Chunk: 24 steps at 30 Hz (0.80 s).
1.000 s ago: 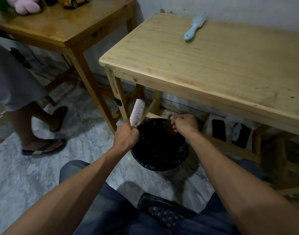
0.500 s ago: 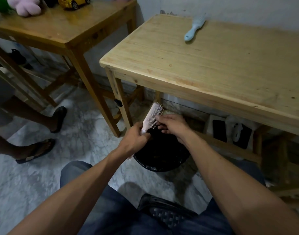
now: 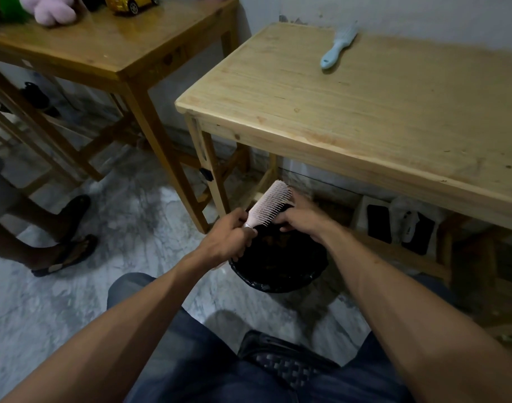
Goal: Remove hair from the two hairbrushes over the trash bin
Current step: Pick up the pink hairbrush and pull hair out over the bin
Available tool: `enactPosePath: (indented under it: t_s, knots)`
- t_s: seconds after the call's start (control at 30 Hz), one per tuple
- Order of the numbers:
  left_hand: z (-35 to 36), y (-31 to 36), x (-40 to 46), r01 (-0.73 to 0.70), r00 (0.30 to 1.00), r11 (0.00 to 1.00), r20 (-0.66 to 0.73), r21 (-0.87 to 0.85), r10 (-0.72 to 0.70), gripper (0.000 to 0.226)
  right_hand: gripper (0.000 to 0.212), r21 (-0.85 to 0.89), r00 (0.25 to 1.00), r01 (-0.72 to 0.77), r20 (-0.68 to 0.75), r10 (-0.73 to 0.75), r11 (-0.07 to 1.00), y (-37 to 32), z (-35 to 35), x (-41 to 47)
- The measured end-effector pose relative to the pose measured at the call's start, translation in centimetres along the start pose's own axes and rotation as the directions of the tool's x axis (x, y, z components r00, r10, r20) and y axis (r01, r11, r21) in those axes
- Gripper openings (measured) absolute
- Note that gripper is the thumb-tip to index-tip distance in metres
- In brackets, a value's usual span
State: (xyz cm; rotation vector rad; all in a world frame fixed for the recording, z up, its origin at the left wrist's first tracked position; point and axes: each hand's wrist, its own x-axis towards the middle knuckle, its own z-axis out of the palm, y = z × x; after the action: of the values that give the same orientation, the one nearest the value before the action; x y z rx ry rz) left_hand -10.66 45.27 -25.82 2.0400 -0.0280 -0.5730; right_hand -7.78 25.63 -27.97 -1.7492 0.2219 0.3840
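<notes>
Item: your knees in blue jeans, at 6 o'clock, lowest in view; a dark woven shoe [image 3: 284,362] between them.

Item: your left hand [image 3: 228,241], just left of centre. Fingers clenched around the handle of the pink hairbrush [image 3: 270,206]; brush head tilted up toward 1 o'clock, bristles facing right.

Item: your right hand [image 3: 302,219], just right of centre. Fingers bent against the bristle side of the pink hairbrush; whether they pinch any hair, you cannot tell.

Item: trash bin [image 3: 281,282], black liner, on the floor directly beneath both hands. Contents too dark to read.

Item: marble floor [image 3: 60,309], grey and white. At 9 o'clock, another person's legs and a dark sandal [image 3: 66,257].

Item: light wooden bench [image 3: 365,112], 1 to 3 o'clock. Its front edge stands above and beyond the bin.

Item: blue hairbrush [image 3: 337,48], at 1 o'clock, lying on the bench near the far wall, well apart from your hands.

Item: darker wooden table [image 3: 109,50], 10 to 11 o'clock, bearing a pink plush toy [image 3: 52,10] and a yellow toy car [image 3: 131,1].
</notes>
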Motion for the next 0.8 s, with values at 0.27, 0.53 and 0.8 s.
enactPosePath:
  t_s: [0.27, 0.53, 0.8]
  knots:
    - [-1.9, -0.2, 0.6, -0.057, 0.987, 0.936, -0.12, 0.349, 0.105, 0.016, 0.011, 0.27, 0.997, 0.061, -0.07, -0.043, 0.961, 0.0, -0.9, 0.0]
    - [-1.2, -2.1, 0.6, -0.049, 0.957, 0.766, -0.188, 0.641, 0.219, 0.022, 0.019, 0.326, 0.964, 0.111, -0.264, -0.022, 0.939, -0.1, -1.5, -0.3]
    - [-3.6, -4.2, 0.0, -0.248, 0.898, 0.756, -0.15, 0.605, 0.415, 0.014, 0.016, 0.582, 0.873, 0.114, -0.445, 0.198, 0.805, -0.8, -2.0, 0.0]
